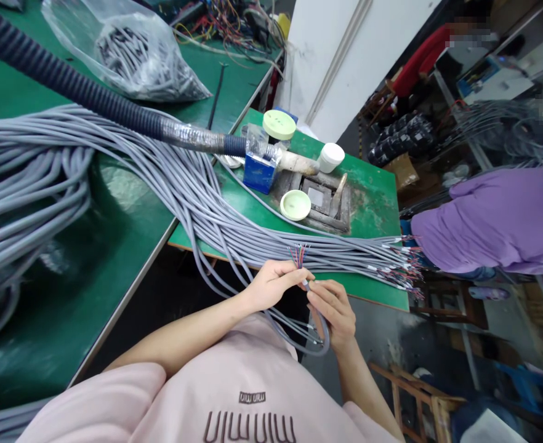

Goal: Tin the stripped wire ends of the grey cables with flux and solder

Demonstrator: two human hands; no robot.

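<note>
Both my hands are on one grey cable (pixel 323 335), held upright in front of my body at the bench edge. My left hand (pixel 278 283) pinches it near the top, where thin coloured wires (pixel 300 253) fan out of the cut sheath. Just below, the fingers of my right hand (pixel 333 307) close round the sheath, near a small white band (pixel 305 282). From there the cable loops down and back to the left. Behind my hands lies a thick bundle of grey cables (pixel 253 231), its stripped wire ends (pixel 405 264) at the right bench edge.
A ribbed hose (pixel 114 111) runs over the bench to a blue box (pixel 259 170). Near a square soldering pot (pixel 317 197) stand a pale green dish (pixel 295 205) and a white tub (pixel 331 157). A bag of grey pieces (pixel 146 58) lies behind. A person in purple (pixel 493 221) is at right.
</note>
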